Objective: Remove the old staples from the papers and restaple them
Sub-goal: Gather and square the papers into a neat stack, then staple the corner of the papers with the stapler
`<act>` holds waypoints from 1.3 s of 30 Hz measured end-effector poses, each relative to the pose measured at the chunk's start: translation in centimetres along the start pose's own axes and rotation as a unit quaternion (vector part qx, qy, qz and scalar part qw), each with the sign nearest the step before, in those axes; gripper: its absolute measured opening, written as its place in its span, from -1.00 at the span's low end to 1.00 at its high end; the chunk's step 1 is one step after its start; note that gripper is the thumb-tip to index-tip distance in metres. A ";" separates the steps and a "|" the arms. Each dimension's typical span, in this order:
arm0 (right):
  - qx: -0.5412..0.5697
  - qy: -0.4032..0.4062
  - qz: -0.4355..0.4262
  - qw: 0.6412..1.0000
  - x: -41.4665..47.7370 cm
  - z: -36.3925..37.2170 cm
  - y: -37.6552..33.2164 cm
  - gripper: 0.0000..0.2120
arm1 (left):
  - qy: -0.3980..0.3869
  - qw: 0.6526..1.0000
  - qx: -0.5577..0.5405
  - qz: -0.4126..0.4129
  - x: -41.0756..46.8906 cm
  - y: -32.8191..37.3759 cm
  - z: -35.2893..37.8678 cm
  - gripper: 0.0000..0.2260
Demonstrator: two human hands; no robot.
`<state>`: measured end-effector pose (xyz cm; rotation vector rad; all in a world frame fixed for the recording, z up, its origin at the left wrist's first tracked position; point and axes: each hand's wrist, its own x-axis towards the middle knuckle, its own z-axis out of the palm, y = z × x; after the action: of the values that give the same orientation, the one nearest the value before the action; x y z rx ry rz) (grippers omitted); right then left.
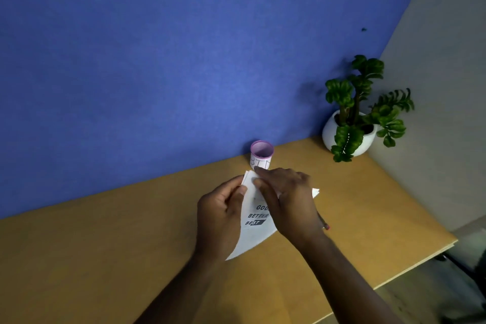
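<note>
A small stack of white papers (256, 231) printed with "GOOD BETTER BEST" lies on the wooden desk between my hands. My left hand (219, 218) holds the stack's left edge, thumb on top near the far corner. My right hand (289, 197) rests across the papers, its fingertips pinching at the far corner (249, 175). Whether a staple sits under the fingers is hidden. A thin red-tipped object (326, 226) pokes out from under my right wrist; only its end shows. No stapler is in view.
A pink mesh cup (261, 154) stands just behind the papers against the blue partition (184, 60). A white pot with a green plant (352, 126) sits in the far right corner. The desk's right edge (431, 252) drops off beside my right arm.
</note>
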<state>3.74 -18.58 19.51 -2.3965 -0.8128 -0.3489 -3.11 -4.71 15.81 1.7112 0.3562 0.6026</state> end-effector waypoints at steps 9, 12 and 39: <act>0.035 0.018 -0.002 0.999 -0.6 -0.1 -0.4 -0.71 | -0.004 0.996 0.067 0.054 -0.1 -0.5 0.3 -0.70; 0.034 0.022 -0.006 0.999 -0.6 -0.5 -0.4 -0.71 | -0.017 0.997 0.053 0.047 -0.1 0.1 0.3 -0.68; 0.180 -0.008 0.125 0.976 0.3 2.3 5.9 -0.92 | -0.029 0.994 0.068 -0.080 0.1 -2.8 0.5 -0.69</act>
<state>7.78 -20.92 15.17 -2.1270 -0.5200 -0.0730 -2.48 -4.41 13.03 1.8055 0.4970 0.4173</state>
